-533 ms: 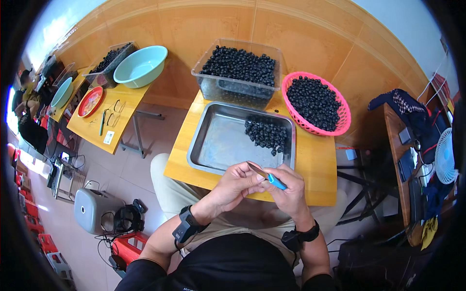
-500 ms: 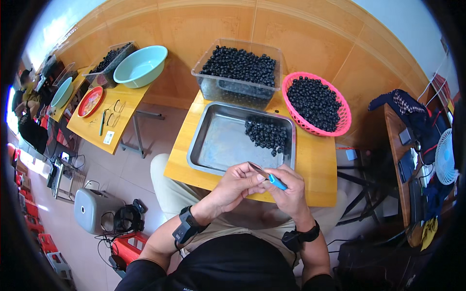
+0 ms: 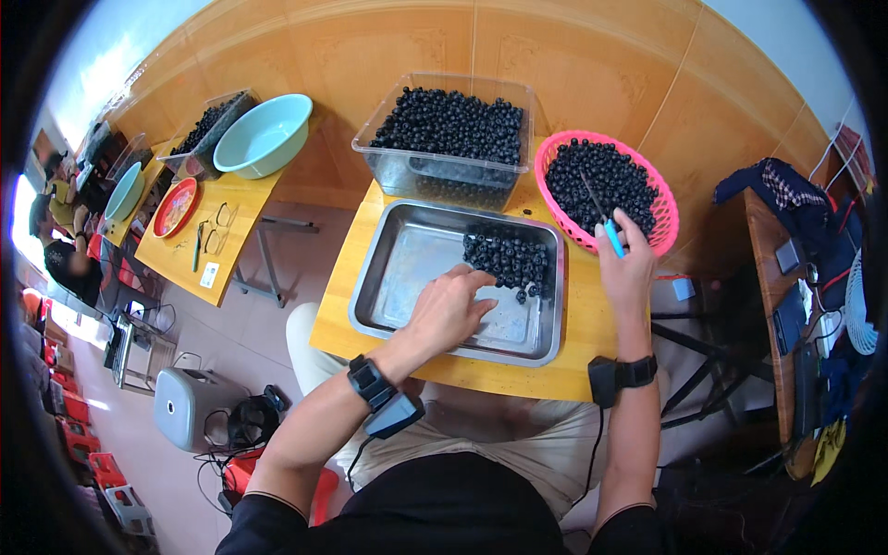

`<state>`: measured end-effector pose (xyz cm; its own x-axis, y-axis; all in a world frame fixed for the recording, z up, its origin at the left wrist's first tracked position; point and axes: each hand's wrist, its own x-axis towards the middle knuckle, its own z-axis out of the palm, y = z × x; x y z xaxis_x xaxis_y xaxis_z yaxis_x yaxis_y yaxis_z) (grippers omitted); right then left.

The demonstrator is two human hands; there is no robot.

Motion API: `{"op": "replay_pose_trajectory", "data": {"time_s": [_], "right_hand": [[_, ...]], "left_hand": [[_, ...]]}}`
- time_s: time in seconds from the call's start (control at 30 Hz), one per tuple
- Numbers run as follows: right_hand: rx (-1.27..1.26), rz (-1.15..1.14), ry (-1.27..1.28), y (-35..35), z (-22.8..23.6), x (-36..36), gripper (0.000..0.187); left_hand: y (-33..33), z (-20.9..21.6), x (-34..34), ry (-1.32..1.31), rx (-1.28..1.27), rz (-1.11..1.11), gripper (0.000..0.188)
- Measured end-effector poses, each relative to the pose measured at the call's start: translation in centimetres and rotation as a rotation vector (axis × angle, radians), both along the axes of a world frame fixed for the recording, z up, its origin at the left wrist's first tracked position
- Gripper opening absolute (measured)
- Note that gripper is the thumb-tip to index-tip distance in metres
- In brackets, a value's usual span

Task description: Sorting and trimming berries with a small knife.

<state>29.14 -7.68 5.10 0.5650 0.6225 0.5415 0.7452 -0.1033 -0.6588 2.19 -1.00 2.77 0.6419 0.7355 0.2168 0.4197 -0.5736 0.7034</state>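
Our left hand (image 3: 450, 310) reaches curled fingers into the tray (image 3: 407, 268) toward its berries (image 3: 507, 257), while our right hand (image 3: 624, 264), beside the tray, grips a blue tool (image 3: 612, 236) ready.

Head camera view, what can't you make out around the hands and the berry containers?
- Left hand: its fingertips curl down into the steel tray, so any berry under them is hidden.
- Right hand: the grip covers most of the blue-handled tool; its thin tip is too small to identify.
- Clear tub: the dark berries hide its bottom.
- Far left table: blurred near the fisheye rim.
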Motion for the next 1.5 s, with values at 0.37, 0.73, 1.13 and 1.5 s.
{"op": "replay_pose_trajectory", "data": {"time_s": [0.37,0.73,1.13,1.5], "right_hand": [[0.120,0.138,0.299,-4.4,-4.8,-2.9,0.032],[0.125,0.168,0.395,-6.5,-5.5,-4.6,0.033],[0.090,0.487,0.405,-6.2,-2.8,-8.4,0.030],[0.027,0.552,0.552,-6.7,-2.8,-9.2,0.029]], "left_hand": [[0.5,-2.7,5.9,0.327,0.408,-0.226,0.019],[0.7,-2.5,5.5,0.217,0.302,-0.298,0.018],[-2.2,-0.2,2.9,-0.693,-1.401,-0.207,0.019],[-3.6,-0.9,1.6,-0.866,-1.491,-0.322,0.023]]}}
